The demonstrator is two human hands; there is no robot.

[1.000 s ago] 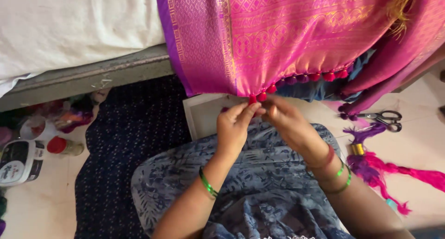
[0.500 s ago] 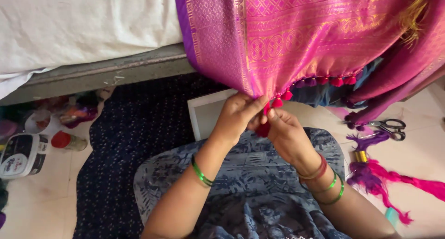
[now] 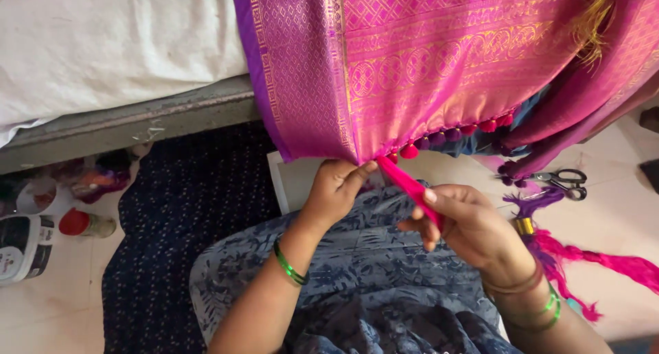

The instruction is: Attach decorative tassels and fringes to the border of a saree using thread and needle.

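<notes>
At frame centre the left hand (image 3: 338, 186) is closed on the lower hem of the pink sari (image 3: 412, 73), pinning it while a pink thread bundle (image 3: 410, 187) is drawn taut in the pinching right hand (image 3: 458, 220); scissors (image 3: 563, 182) lie at right on the floor.

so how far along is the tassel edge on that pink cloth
Done: a row of small red and purple bobble tassels already hangs along the right part of the pink and gold woven cloth hem. In hand: the left hand pinches the hem corner while the right hand pulls a pink bunch of threads taut from it. Left: loose pink and purple thread bundles lie on the floor beside the scissors.
</notes>
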